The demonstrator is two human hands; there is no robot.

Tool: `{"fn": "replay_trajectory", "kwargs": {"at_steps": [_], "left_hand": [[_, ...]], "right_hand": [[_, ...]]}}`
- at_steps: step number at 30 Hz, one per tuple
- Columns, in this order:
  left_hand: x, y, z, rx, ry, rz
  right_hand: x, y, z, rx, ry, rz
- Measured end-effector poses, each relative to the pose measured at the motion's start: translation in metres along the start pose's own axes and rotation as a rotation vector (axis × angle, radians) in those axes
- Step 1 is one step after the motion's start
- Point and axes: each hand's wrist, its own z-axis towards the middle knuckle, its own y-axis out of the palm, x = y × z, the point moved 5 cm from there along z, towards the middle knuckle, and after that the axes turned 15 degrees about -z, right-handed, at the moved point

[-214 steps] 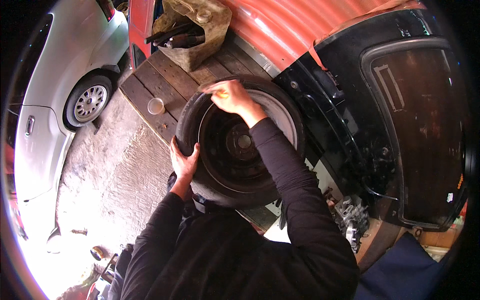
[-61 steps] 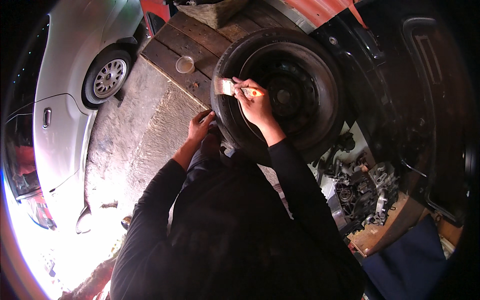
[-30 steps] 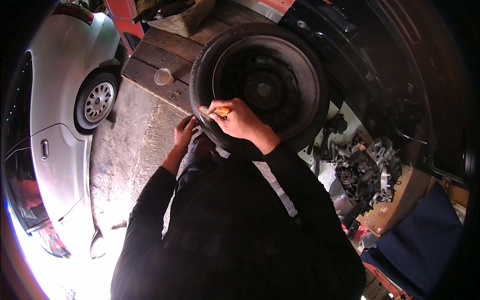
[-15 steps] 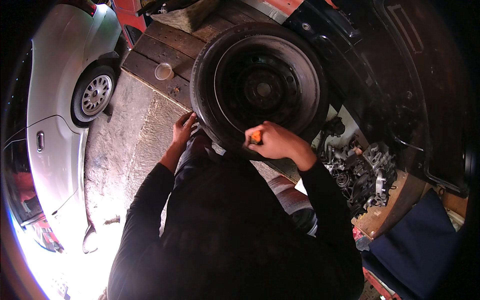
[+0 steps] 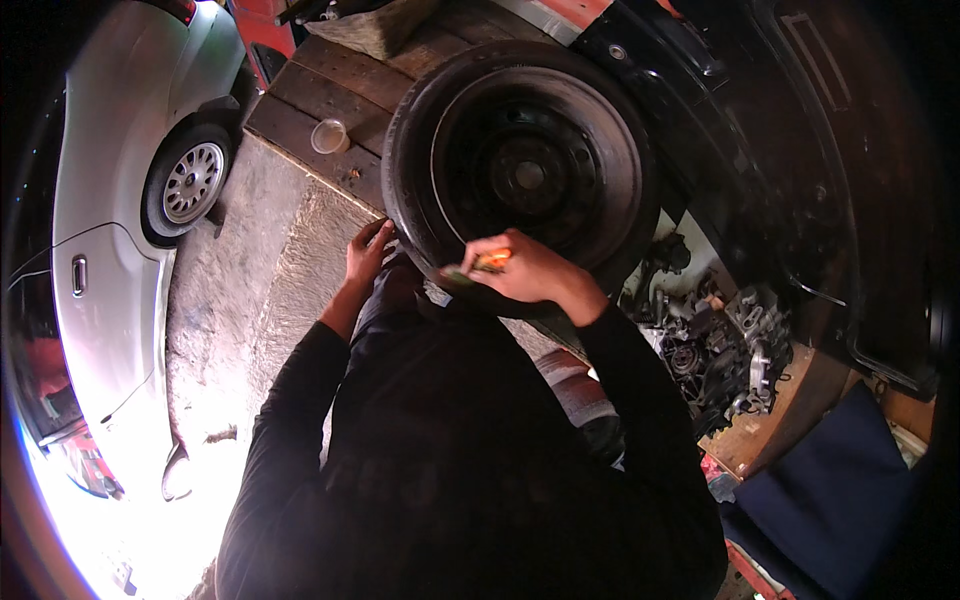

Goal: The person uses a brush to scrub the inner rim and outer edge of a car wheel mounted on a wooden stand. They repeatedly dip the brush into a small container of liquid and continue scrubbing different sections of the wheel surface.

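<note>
A large black tire (image 5: 400, 190) on a dark steel wheel rim (image 5: 470, 150) lies flat on a wooden plank table in front of me. My right hand (image 5: 530, 268) is closed around a small orange-handled tool (image 5: 492, 261), over the tire's near edge. Motion smears the tool's pale end, so I cannot make out its kind. At the tire's near left side, my left hand (image 5: 366, 255) has its fingers extended, with the tips against or just beside the tire. A clear plastic cup (image 5: 329, 136) stands on the planks left of the tire.
A silver car (image 5: 115, 230) is parked along the left, above the concrete floor (image 5: 235, 250). Greasy metal engine parts (image 5: 725, 340) are piled to the right. A large black car body panel (image 5: 740, 150) occupies the far right, with dark blue cloth (image 5: 830, 490) below it.
My right hand has moved left along the tire's near edge, and the orange-handled tool has tilted so its pale end shows. My left hand is nearly where it was.
</note>
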Motion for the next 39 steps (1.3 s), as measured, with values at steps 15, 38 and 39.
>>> {"fn": "replay_trajectory", "kwargs": {"at_steps": [15,38,39], "left_hand": [[0.004,0.0,0.001,0.003,-0.013,0.01],[0.005,-0.004,0.006,-0.016,-0.015,0.028],[0.003,-0.006,0.009,-0.019,-0.019,0.031]], "right_hand": [[-0.001,0.006,0.016,0.238,-0.061,0.014],[-0.024,0.005,-0.005,0.317,-0.088,-0.136],[-0.02,0.021,0.003,0.413,-0.13,-0.151]]}}
